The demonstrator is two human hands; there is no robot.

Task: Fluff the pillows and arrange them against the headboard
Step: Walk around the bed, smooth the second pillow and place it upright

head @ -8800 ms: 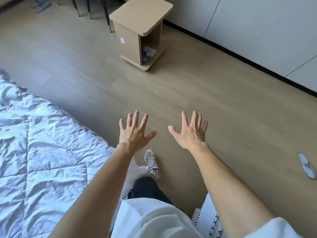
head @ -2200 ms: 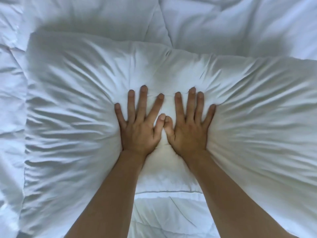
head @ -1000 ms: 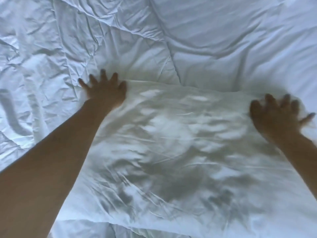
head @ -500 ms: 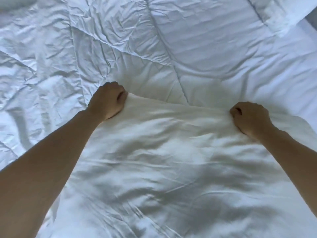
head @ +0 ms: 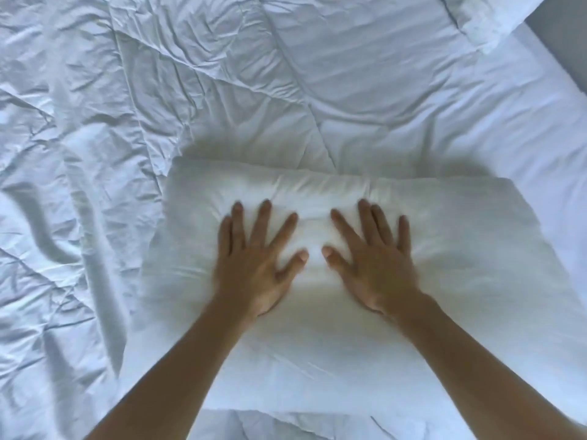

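White pillow (head: 470, 249) lies flat on the quilted duvet (head: 222, 74), long side running left to right, slightly right of centre in the head view. Its far edge is puffed into a rounded ridge. The fabric is lightly creased toward the near edge.

Left hand (head: 254, 268): palm down on the pillow, left of its centre. The 4 fingers (head: 264, 217) are straight and fanned apart, with the thumb angled inward. It grips nothing.

Right hand (head: 378, 268): palm down on the pillow, just beside the left hand and not touching it. The fingers (head: 365, 217) are straight. The index stands apart and the other 3 lie closer together. The thumb is angled in toward the left thumb. It grips nothing.

The fabric puckers around both palms. There is some motion blur on the hands and the pillow edges.

The duvet is white and heavily wrinkled on the left, with stitched seams in diagonal lines. A 2nd pillow (head: 486, 17) shows in part at the top right corner, well apart from the first. A smooth white sheet (head: 546, 115) lies along the right side, past the duvet edge. There is a grey strip (head: 568, 30) at the far top right; cannot tell what it is.
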